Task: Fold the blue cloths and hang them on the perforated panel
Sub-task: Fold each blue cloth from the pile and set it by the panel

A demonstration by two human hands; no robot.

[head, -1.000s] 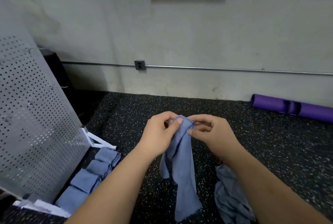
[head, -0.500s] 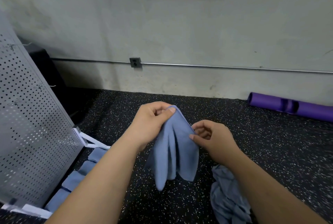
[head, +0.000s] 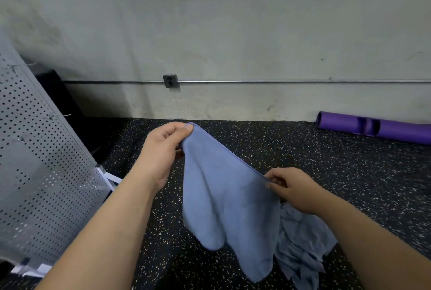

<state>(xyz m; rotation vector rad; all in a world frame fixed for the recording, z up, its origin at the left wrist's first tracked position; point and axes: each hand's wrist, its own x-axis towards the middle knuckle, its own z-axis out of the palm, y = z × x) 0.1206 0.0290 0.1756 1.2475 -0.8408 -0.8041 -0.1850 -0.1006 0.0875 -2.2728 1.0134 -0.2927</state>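
Pinching the top edge of the blue cloth [head: 228,196], the left hand [head: 161,156] takes the higher corner and the right hand [head: 296,189] the lower, each grip closed on fabric. The cloth hangs spread between them above the speckled floor [head: 349,173]. A crumpled cloth heap [head: 303,243] lies beneath the right wrist; the perforated panel [head: 35,161] stands at left.

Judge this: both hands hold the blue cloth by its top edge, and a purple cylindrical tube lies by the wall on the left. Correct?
No: the head view shows the purple cylindrical tube on the right. The left hand and right hand do hold the blue cloth.
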